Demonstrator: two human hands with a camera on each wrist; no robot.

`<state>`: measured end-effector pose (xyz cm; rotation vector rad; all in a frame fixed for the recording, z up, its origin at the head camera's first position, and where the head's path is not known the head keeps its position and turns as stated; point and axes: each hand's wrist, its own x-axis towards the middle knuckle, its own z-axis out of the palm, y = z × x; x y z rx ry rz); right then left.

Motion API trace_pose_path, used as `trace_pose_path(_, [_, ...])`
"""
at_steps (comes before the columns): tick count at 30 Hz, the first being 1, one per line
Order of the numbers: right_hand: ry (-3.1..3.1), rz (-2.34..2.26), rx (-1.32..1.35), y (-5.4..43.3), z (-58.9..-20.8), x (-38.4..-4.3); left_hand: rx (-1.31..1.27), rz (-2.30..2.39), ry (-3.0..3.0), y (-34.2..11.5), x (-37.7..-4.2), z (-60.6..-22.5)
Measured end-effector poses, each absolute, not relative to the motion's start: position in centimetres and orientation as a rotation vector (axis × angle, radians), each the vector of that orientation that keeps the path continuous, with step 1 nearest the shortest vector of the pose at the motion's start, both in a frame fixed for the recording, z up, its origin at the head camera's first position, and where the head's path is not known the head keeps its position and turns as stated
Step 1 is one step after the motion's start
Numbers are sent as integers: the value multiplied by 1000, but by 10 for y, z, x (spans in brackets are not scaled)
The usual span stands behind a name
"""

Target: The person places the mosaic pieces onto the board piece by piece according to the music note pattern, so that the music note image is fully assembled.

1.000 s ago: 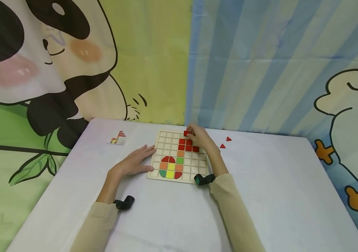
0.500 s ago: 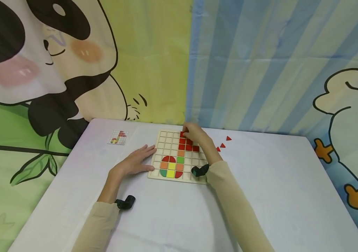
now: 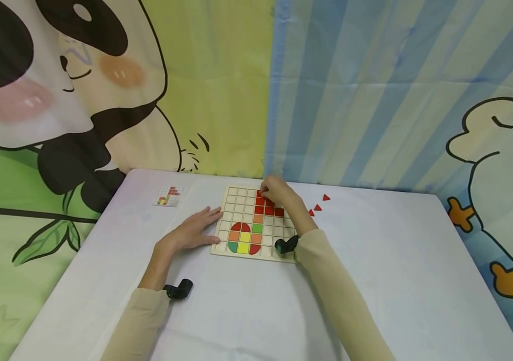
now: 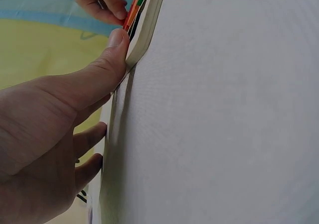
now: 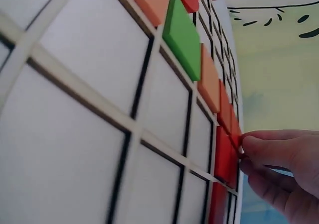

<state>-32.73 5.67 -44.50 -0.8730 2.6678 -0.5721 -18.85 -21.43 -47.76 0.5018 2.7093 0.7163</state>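
Note:
A pale wooden grid board [image 3: 236, 201] lies on the white-covered table. My left hand [image 3: 185, 234] is spread at its left side, thumb and fingers touching the edge; the left wrist view shows the thumb [image 4: 107, 67] against the rim. Over the board's far part, my right hand [image 3: 282, 194] pinches a red square tile [image 3: 259, 192] at a top-row cell, partly hidden by the fingers. Below it sit more red squares [image 3: 279, 212], an orange one [image 3: 258, 218] and a green one [image 5: 182, 39]. Nearer are yellow squares [image 3: 243, 242] with red and green rounded corner pieces.
Red triangles [image 3: 318, 207] lie on the table right of the board, one partly behind the right forearm. A small card [image 3: 168, 196] with a coloured grid picture lies to the left. A printed cloth backdrop [image 3: 220, 90] rises behind the table's far edge.
The right hand has moved slightly left with the red square tile, from beside the top-row cell down onto it. Another red triangle shows beside the forearm. The left hand has stayed put.

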Motion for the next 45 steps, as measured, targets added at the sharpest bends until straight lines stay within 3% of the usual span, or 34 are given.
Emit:
trace_pose_path(5, [2651,-644,-896,78,-435,-323,488,729,2697,-214,-188,-479])
trace_pose_path(10, [2772,-717,-848,128,-428,-317,490,724,2695,-214,-188,-478])
trace_pose_path(21, [2913,-628,-712,219,-461,-312,428,717,2681,-221,-187,-479])
trace_pose_path(45, [2854,-558,-481,227,-457,-320,445,734,2689,-215,-186,-477])
